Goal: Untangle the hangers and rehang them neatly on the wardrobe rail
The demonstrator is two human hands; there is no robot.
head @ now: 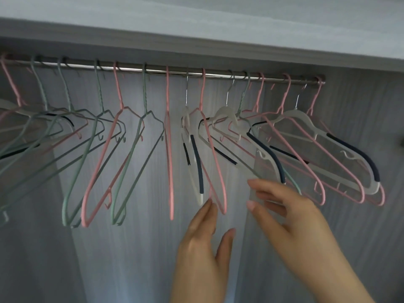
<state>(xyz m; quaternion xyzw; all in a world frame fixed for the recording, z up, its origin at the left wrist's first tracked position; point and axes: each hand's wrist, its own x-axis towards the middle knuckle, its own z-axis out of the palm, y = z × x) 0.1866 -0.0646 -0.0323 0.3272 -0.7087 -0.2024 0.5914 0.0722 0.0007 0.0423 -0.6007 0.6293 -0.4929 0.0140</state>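
Both hands are raised under the rail (214, 74) of the wardrobe, and both are open with nothing gripped. The left hand (200, 235) has its fingers straight and together, pointing up. Its fingertips are just below the lower end of a pink hanger (225, 200); I cannot tell if they touch it. The right hand (284, 215) is beside it, with fingers stretched out and a little spread. They reach toward the low end of a white hanger with a dark blue strip (271, 154), and contact is not clear because of blur.

All the hangers hang by their hooks on the rail above the hands. To the left of the left hand one thin pink hanger (169, 171) hangs edge-on, and farther left are green hangers (144, 95) and pink ones, some crossing each other. Above and to the right of the right hand, white and pink hangers overlap closely. A grey shelf board (218, 29) is over the rail.
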